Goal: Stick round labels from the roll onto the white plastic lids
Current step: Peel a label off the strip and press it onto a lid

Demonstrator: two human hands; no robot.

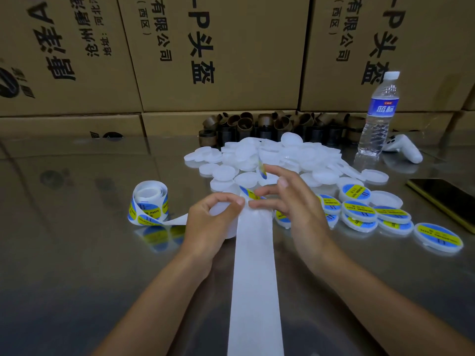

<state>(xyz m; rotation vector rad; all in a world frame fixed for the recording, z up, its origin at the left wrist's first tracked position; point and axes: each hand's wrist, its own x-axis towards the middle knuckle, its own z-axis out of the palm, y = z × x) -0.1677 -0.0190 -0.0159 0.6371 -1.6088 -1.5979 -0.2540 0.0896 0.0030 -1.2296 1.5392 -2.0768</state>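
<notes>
The round blue-and-yellow paper label [249, 193] is feather-light, limp and tacky underneath, so it will likely curl or cling to skin. It is best held by its very rim and laid down from one edge. The translucent white plastic lid [218, 209] meant to take it is light, stiff and smooth, and probably skates on the shiny metal tabletop [77, 253] unless steadied by its rim. The right hand [295, 209] pinches the label's edge lightly between thumb and forefinger, the other fingers fanned loose above; a second label seems to hang by an upper fingertip, though blur leaves that unsure. The left hand [210, 227] curls round the lid, thumb and forefinger nearly closed over its rim, at the middle of the tabletop where the white backing strip [254, 278] starts its run to the near edge. The roll of labels [149, 204] stands to the left, the heap of blank white lids [270, 155] behind, the labelled lids [372, 211] to the right.
</notes>
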